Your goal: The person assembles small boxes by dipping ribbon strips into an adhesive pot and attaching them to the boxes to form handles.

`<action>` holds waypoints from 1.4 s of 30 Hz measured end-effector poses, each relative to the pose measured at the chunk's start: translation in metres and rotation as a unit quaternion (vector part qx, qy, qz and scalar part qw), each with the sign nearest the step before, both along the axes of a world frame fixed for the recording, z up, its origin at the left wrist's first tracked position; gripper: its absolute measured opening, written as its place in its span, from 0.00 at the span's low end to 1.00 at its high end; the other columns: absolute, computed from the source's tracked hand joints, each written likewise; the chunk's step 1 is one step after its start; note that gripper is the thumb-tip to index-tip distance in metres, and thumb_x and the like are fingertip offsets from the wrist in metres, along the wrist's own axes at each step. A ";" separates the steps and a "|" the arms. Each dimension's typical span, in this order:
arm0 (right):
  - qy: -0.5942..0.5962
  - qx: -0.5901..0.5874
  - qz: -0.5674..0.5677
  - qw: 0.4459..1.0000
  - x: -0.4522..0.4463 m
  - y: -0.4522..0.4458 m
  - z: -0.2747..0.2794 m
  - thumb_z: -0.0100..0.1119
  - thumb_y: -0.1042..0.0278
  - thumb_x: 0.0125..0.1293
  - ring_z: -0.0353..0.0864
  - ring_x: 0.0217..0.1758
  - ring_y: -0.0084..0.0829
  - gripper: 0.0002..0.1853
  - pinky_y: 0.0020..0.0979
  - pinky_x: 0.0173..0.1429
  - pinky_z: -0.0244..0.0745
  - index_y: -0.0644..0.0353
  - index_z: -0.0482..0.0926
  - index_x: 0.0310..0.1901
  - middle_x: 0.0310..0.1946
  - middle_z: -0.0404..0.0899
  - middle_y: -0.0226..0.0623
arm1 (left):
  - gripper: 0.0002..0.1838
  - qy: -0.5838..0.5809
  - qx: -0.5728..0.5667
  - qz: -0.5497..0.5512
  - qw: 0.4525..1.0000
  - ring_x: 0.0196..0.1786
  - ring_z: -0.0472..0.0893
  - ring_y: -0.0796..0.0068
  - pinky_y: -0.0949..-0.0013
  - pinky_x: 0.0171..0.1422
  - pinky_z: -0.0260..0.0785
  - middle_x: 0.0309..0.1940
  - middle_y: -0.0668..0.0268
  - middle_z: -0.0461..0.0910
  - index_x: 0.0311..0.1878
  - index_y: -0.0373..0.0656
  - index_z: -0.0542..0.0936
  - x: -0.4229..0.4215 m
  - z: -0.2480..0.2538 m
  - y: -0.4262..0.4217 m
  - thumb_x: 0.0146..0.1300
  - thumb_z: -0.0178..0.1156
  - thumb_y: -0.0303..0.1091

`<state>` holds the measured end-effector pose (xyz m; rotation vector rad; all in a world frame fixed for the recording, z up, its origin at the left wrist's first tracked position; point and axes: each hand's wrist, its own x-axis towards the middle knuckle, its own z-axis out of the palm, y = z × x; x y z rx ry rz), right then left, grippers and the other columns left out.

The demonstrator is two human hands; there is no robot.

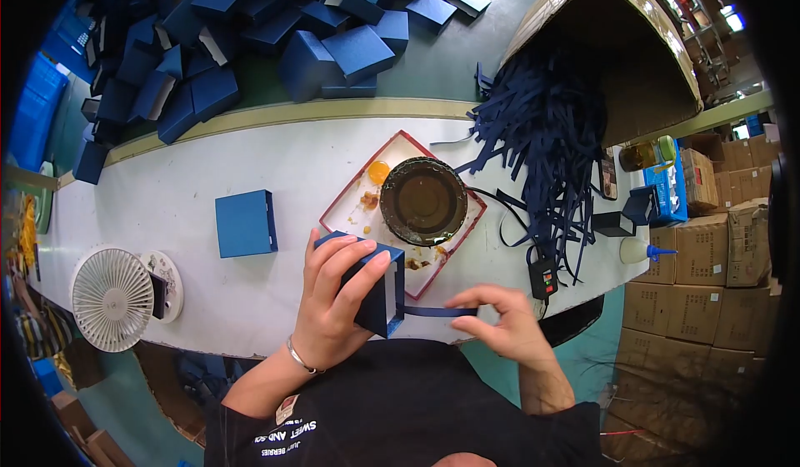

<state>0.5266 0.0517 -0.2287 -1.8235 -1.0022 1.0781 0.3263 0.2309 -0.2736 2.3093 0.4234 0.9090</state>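
My left hand (336, 288) is wrapped round a small blue box (385, 300), holding it tilted above the table near my body. Out of the box's right side runs a dark blue ribbon (433, 310). My right hand (500, 321) pinches the ribbon's far end between thumb and fingers. Just beyond the box, a round dark pot (423, 201) of brownish liquid sits on a red-rimmed tray (354, 185) with amber lumps and stains. Another blue box (244, 224) lies on the white table to the left.
Many blue boxes (358, 53) are heaped on the far table. Blue ribbons (542, 125) spill from a cardboard carton (646, 75). A white fan (112, 299) stands left. At right are a glue bottle (635, 250) and a small device with a red display (543, 278).
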 end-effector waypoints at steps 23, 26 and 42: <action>0.573 0.246 -0.285 0.728 0.028 -0.002 -0.046 0.47 0.62 0.84 0.76 0.43 0.26 0.11 0.32 0.54 0.78 0.58 0.77 0.49 0.48 0.78 0.35 | 0.47 0.040 -0.015 -0.004 0.999 0.70 0.71 0.47 0.31 0.82 0.48 0.67 0.58 0.72 0.70 0.48 0.73 -0.027 -0.036 -0.014 0.40 0.79 0.31; 0.551 0.178 -0.254 0.775 0.033 0.000 -0.045 0.49 0.65 0.83 0.73 0.30 0.20 0.10 0.24 0.37 0.72 0.61 0.78 0.49 0.39 0.81 0.35 | 0.48 0.050 -0.020 -0.003 0.999 0.70 0.71 0.47 0.31 0.82 0.48 0.67 0.58 0.72 0.70 0.48 0.73 -0.029 -0.036 -0.011 0.40 0.79 0.31; 0.295 0.036 -0.213 0.931 0.035 0.039 -0.068 0.65 0.68 0.74 0.65 0.23 0.11 0.07 0.18 0.27 0.55 0.61 0.82 0.37 0.25 0.80 0.25 | 0.49 0.041 -0.025 -0.013 0.999 0.70 0.71 0.48 0.31 0.81 0.49 0.67 0.57 0.72 0.71 0.49 0.72 -0.019 -0.038 -0.009 0.40 0.81 0.32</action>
